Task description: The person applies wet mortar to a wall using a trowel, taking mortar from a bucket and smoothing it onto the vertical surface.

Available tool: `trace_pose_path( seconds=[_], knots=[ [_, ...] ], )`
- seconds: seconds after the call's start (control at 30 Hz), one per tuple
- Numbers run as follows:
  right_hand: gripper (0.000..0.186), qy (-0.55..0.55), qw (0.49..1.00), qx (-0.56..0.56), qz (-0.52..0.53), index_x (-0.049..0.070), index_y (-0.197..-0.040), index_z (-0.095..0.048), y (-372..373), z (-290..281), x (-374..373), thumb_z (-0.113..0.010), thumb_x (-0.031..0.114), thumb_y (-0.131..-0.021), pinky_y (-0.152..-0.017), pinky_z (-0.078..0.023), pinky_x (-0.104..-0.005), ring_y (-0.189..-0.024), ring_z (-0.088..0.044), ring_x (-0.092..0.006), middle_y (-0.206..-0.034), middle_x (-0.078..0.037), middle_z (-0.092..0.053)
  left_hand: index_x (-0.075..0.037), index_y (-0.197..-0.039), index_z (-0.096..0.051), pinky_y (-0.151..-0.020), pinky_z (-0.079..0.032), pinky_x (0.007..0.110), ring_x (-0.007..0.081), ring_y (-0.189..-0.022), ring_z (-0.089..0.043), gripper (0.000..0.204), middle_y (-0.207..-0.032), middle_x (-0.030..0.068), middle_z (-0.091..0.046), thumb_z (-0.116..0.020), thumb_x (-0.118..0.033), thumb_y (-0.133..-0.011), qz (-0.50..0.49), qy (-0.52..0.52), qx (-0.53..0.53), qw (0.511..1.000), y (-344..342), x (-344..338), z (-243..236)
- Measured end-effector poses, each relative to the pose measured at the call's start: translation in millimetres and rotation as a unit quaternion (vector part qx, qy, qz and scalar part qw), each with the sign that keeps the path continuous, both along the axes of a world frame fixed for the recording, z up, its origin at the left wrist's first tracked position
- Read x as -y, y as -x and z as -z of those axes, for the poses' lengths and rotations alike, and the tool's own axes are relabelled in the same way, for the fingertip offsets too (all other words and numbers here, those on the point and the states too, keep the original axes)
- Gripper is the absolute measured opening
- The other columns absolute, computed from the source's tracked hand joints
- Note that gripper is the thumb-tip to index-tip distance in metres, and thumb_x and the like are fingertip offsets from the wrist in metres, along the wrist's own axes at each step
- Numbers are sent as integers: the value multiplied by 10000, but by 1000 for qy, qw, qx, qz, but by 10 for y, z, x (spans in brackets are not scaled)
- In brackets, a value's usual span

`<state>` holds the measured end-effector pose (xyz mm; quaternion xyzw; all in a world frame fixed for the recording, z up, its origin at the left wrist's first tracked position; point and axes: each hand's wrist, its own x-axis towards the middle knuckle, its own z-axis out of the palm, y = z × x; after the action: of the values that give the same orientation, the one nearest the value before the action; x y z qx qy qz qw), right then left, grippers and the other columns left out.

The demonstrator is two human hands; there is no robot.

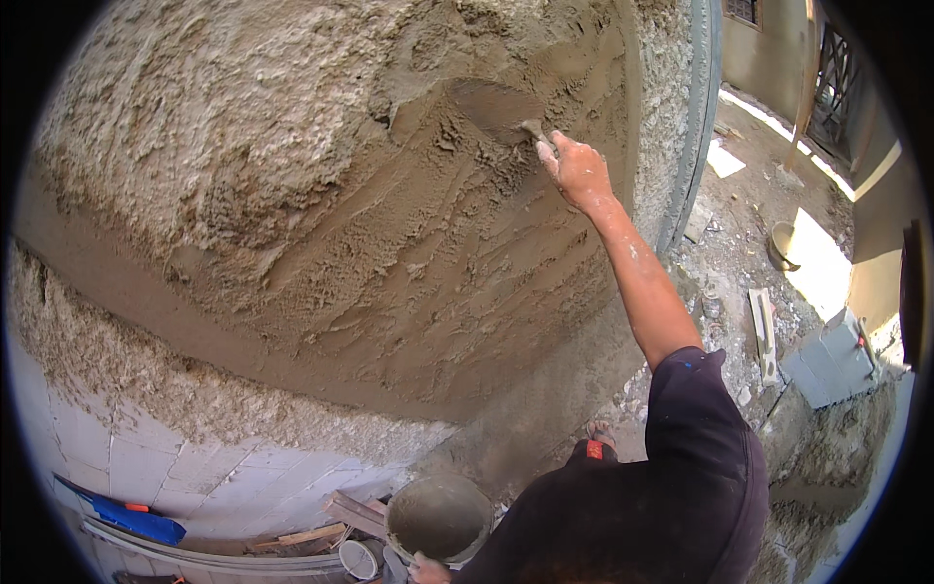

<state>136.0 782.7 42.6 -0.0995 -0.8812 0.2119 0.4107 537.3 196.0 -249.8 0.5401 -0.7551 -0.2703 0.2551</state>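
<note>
My right hand (578, 173) is closed round the handle of a trowel (498, 109). The blade lies against wet brown-grey mortar (438, 263) spread over the wall, close to its right edge. That arm is stretched out, with dried splashes on the skin. At the bottom edge of the view, my left hand (430, 569) is at the rim of a bucket (389, 526), its fingers curled on the rim and partly cut off. Grey mortar shows inside the bucket.
Rough dry plaster (224, 107) covers the upper left wall. A small white pail (359, 560) and wood pieces (355, 511) lie by the bucket. A blue-handled tool (136, 518) is at lower left. Rightward are a long float (763, 336), a grey block (825, 360) and rubble.
</note>
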Motion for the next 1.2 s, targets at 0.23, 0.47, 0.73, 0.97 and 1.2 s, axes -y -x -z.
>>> trace_pose_path(
  seconds=[0.23, 0.47, 0.73, 0.97, 1.2],
  knots=[
    [470, 92, 994, -37, 48, 44, -1036, -615, 321, -154, -1033, -440, 476, -971, -782, -484, -531, -912, -618, -457, -883, -265, -660, 119, -789, -614, -644, -440, 428, 306, -650, -544, 336, -734, 219, -618, -609, -216, -762, 30, -22, -20, 999, 209, -884, -200],
    [509, 598, 771, -6, -218, 32, -791, -524, 326, 521, -970, -358, 455, -1021, -312, -377, -259, -392, -424, -96, -530, -10, -445, 117, -785, -608, -621, -444, 393, 240, -636, -530, 276, -716, 158, -623, -613, -159, -779, 107, -106, -88, 985, 226, -1469, -471],
    [292, 637, 710, 12, -302, 21, -812, -556, -128, 1044, 1534, -445, 209, -1006, -345, -345, -251, -426, -421, -71, -595, 14, -510, 64, -776, -596, -552, -435, 333, 158, -593, -499, 125, -712, 72, -595, -648, -50, -785, 256, -228, -161, 925, 1019, -1399, -618],
    [575, 163, 784, 500, -330, 8, -1088, -645, -2076, 1874, 2294, -465, 528, -925, -852, -492, -523, -992, -622, -440, -1016, -268, -658, 85, -822, -610, -632, -474, 401, 192, -673, -570, 273, -729, 110, -629, -737, -157, -818, 393, -122, -89, 907, 1741, -680, -167],
    [428, -30, 699, 630, -338, -35, -1186, -559, -2790, 2800, 2667, -489, 272, -896, -780, -537, -491, -1013, -644, -388, -1098, -315, -619, 27, -747, -607, -617, -460, 397, 270, -599, -574, 260, -663, 186, -602, -756, -186, -743, 650, -60, -43, 756, 1880, -832, -975]
  ],
)
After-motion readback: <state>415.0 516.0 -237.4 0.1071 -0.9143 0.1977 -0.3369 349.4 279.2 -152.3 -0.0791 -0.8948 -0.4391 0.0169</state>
